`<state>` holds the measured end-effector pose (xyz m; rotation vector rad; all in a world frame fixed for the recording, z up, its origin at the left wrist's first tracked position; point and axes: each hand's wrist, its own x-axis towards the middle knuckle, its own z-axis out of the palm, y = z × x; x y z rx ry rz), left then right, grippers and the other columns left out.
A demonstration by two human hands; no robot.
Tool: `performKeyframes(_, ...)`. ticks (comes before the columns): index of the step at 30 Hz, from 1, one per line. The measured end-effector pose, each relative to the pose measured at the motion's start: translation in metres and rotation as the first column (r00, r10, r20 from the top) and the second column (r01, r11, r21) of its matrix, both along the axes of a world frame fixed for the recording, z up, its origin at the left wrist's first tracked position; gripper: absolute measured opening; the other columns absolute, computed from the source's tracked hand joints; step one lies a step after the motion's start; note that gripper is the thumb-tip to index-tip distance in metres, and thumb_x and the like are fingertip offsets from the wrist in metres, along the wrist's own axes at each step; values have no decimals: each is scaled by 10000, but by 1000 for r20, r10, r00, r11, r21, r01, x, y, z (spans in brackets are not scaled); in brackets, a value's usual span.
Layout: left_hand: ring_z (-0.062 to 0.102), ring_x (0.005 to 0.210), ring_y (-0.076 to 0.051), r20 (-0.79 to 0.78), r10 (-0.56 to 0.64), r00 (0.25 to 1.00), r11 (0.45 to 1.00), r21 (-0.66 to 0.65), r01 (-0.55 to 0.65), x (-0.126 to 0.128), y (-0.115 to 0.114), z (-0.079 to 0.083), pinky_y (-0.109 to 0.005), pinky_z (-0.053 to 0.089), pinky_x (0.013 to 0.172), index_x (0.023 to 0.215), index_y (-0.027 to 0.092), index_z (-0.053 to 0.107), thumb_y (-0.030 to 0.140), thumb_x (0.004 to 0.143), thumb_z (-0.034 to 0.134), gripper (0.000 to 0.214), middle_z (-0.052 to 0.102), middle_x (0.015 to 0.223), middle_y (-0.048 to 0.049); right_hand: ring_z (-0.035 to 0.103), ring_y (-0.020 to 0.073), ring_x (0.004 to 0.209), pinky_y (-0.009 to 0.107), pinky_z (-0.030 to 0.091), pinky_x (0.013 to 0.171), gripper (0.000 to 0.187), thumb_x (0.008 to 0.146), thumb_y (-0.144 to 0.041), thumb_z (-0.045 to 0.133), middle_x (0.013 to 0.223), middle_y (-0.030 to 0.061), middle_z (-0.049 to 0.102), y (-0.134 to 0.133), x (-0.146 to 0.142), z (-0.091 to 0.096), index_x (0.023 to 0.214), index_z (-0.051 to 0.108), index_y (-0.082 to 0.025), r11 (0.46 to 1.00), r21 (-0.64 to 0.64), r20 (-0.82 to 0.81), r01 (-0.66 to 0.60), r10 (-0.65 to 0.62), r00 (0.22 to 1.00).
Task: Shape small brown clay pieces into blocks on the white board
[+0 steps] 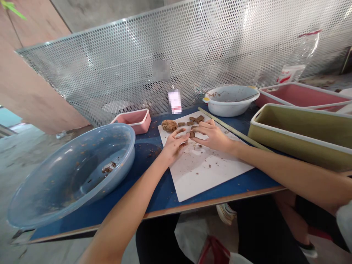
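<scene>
A white board (203,172) lies on the blue table (154,198). At its far end sit a brown clay lump (169,125) and several small brown clay pieces (195,119). My left hand (173,144) and my right hand (213,136) meet over the board, fingers curled and pinching a small brown clay piece (191,134) between them. Brown crumbs dot the board near my wrists.
A large blue basin (68,172) with brown residue overhangs the table's left front. A small pink tray (134,120), a white bowl (231,101), a long wooden stick (233,130), an olive trough (302,135) and a pink trough (299,96) stand around. Perforated metal screen (165,55) behind.
</scene>
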<state>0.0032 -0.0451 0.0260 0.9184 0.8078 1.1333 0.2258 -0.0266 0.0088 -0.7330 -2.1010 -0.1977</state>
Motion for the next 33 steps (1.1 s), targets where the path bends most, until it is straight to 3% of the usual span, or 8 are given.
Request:
performKeyframes(5,746,890,-165,-15,-3,1000,1000,6,3,-1,1,-1,-310,543,849,1171,201,735,325,566,1146,741,824,1014,-44,659,238,906,427,435,937,214,1119,-426,664,954,48,732,0,1,2,1130,765,-238,999,-40,-5,-12,11,1000)
performKeyframes(9,750,910,-178,-38,22,999,999,33,-21,-3,3,-3,-315,541,856,1184,194,733,341,574,1145,751,830,1025,-63,620,214,807,410,434,867,375,1076,-582,713,895,30,676,5,2,1,1148,769,-218,984,-179,-45,-19,11,999)
performKeyframes(15,739,924,-190,-54,6,999,999,48,-3,-5,5,-2,-335,540,874,1195,199,751,315,601,1131,715,813,1027,-56,559,198,733,372,408,734,368,1083,-573,700,766,-1,586,9,-2,2,975,775,-230,952,-294,-152,-91,47,987)
performKeyframes(21,740,948,-190,-26,-4,1000,999,51,6,-5,3,1,-334,539,903,1187,208,769,357,597,1137,712,830,1075,-68,574,184,736,391,419,816,182,1085,-389,682,819,-4,640,2,-3,0,1096,779,-235,990,-129,-128,-50,34,991)
performKeyframes(26,733,907,-172,-25,-74,997,996,47,75,-2,0,1,-332,537,902,1207,210,769,361,598,1136,726,832,1090,-67,654,209,827,423,449,909,156,1110,-382,674,910,26,736,-3,-2,2,1086,760,-255,1000,-14,-74,-15,14,997)
performKeyframes(33,762,958,-193,-37,-69,997,993,95,72,1,-4,2,-314,539,870,1210,204,744,382,618,1131,730,832,1074,-72,682,247,941,452,441,970,201,1115,-403,690,979,45,758,-6,-2,2,1213,768,-246,998,70,-27,-1,2,1000)
